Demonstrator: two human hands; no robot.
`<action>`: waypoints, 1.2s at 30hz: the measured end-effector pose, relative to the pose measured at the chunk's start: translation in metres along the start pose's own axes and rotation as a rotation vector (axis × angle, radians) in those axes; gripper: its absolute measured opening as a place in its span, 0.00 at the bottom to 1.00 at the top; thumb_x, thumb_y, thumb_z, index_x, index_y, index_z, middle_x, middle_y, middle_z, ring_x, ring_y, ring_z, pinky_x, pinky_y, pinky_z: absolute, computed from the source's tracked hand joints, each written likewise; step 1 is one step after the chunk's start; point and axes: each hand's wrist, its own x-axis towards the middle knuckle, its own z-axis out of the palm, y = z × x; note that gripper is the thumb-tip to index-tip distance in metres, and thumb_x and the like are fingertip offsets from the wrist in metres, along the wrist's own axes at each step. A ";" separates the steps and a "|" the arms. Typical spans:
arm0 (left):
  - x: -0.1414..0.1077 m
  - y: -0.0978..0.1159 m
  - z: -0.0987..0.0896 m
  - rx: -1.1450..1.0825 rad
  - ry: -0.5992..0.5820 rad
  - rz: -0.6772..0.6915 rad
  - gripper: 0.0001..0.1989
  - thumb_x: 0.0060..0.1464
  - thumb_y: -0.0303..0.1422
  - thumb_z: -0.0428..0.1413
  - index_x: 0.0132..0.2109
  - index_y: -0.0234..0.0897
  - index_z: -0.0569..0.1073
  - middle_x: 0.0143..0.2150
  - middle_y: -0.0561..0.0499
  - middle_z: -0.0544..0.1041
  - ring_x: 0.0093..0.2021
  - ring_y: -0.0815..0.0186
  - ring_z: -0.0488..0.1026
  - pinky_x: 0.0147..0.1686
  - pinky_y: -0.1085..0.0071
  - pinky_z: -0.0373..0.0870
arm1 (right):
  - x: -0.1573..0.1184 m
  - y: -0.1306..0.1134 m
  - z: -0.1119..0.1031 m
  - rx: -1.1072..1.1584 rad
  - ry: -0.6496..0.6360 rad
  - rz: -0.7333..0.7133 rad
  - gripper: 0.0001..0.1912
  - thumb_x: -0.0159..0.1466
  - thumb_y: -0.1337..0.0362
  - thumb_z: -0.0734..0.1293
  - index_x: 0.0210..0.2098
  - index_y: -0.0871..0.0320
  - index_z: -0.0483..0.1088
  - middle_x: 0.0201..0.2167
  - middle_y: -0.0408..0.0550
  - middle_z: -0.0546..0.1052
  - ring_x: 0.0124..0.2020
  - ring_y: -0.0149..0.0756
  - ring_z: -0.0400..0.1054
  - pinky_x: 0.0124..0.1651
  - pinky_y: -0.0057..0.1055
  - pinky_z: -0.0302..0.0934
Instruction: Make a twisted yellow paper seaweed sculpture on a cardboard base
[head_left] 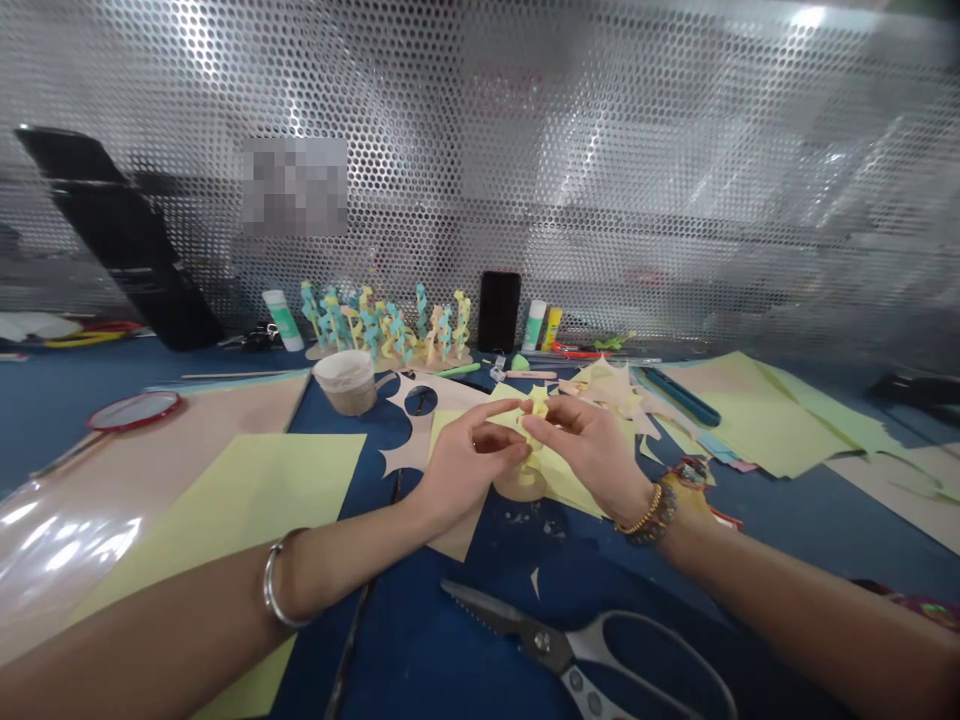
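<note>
A small yellow twisted paper strip (539, 398) stands upright on a round tan paper base (519, 486) at the middle of the table. My left hand (463, 462) pinches the strip from the left, with thumb and fingertips close together. From the other side my right hand (598, 444) has its thumb and fingers closed on the strip near its top. The fingers partly cover the strip. Sheets of yellow paper (581, 475) lie under and behind the hands. Large scissors (544, 640) rest in front of them, blades toward the left.
Several finished paper spirals (397, 335) stand at the back, beside a phone (499, 310) and glue sticks (534, 325). A paper cup (345, 382) sits left of the hands. Paper scraps (611, 385), a dark blue cutter (681, 396) and more sheets (757, 420) lie right. A perforated metal panel (600, 150) closes the back.
</note>
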 end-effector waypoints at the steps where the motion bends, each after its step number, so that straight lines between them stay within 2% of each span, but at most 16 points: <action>1: 0.000 0.001 0.000 0.005 0.000 0.003 0.24 0.47 0.28 0.61 0.53 0.38 0.70 0.29 0.52 0.78 0.32 0.65 0.75 0.33 0.72 0.69 | 0.000 0.000 0.001 0.013 0.002 -0.001 0.12 0.54 0.56 0.69 0.33 0.59 0.72 0.30 0.47 0.76 0.31 0.35 0.69 0.33 0.32 0.63; 9: -0.002 0.004 0.002 0.016 0.012 -0.003 0.24 0.46 0.28 0.61 0.52 0.37 0.70 0.29 0.52 0.78 0.32 0.65 0.75 0.33 0.71 0.69 | -0.001 0.001 0.003 0.075 0.047 0.066 0.17 0.52 0.57 0.71 0.36 0.61 0.70 0.25 0.45 0.75 0.29 0.35 0.70 0.33 0.34 0.64; 14: -0.001 0.003 0.001 -0.034 0.046 -0.004 0.25 0.46 0.29 0.61 0.53 0.36 0.69 0.31 0.51 0.78 0.32 0.66 0.74 0.33 0.72 0.69 | -0.001 -0.003 -0.003 0.081 -0.054 0.013 0.18 0.55 0.56 0.70 0.41 0.59 0.70 0.35 0.49 0.76 0.38 0.38 0.71 0.41 0.35 0.65; 18: -0.001 0.002 -0.001 -0.002 0.086 -0.004 0.25 0.47 0.30 0.61 0.53 0.37 0.69 0.31 0.51 0.78 0.32 0.66 0.74 0.32 0.73 0.69 | -0.001 -0.007 -0.007 -0.059 -0.095 0.030 0.13 0.55 0.56 0.69 0.34 0.59 0.73 0.34 0.49 0.76 0.37 0.38 0.71 0.40 0.35 0.65; 22: -0.001 0.001 -0.001 0.000 0.052 0.033 0.24 0.48 0.31 0.61 0.53 0.37 0.68 0.31 0.51 0.78 0.31 0.66 0.73 0.32 0.72 0.68 | 0.000 -0.003 -0.006 -0.087 -0.098 0.018 0.10 0.53 0.58 0.69 0.25 0.59 0.72 0.29 0.48 0.76 0.34 0.37 0.70 0.38 0.33 0.64; 29: -0.003 0.006 0.000 0.039 0.040 -0.009 0.21 0.49 0.34 0.60 0.51 0.36 0.70 0.34 0.49 0.78 0.36 0.64 0.74 0.35 0.70 0.69 | 0.001 -0.003 -0.007 -0.115 -0.037 0.048 0.08 0.53 0.59 0.69 0.26 0.58 0.73 0.27 0.46 0.76 0.31 0.36 0.69 0.37 0.34 0.63; 36: -0.001 0.001 -0.001 0.007 0.006 -0.014 0.24 0.47 0.32 0.62 0.52 0.36 0.68 0.30 0.50 0.78 0.31 0.66 0.74 0.33 0.71 0.69 | 0.000 -0.003 -0.006 -0.095 -0.044 0.044 0.08 0.53 0.60 0.69 0.26 0.59 0.73 0.28 0.47 0.77 0.32 0.37 0.70 0.37 0.34 0.63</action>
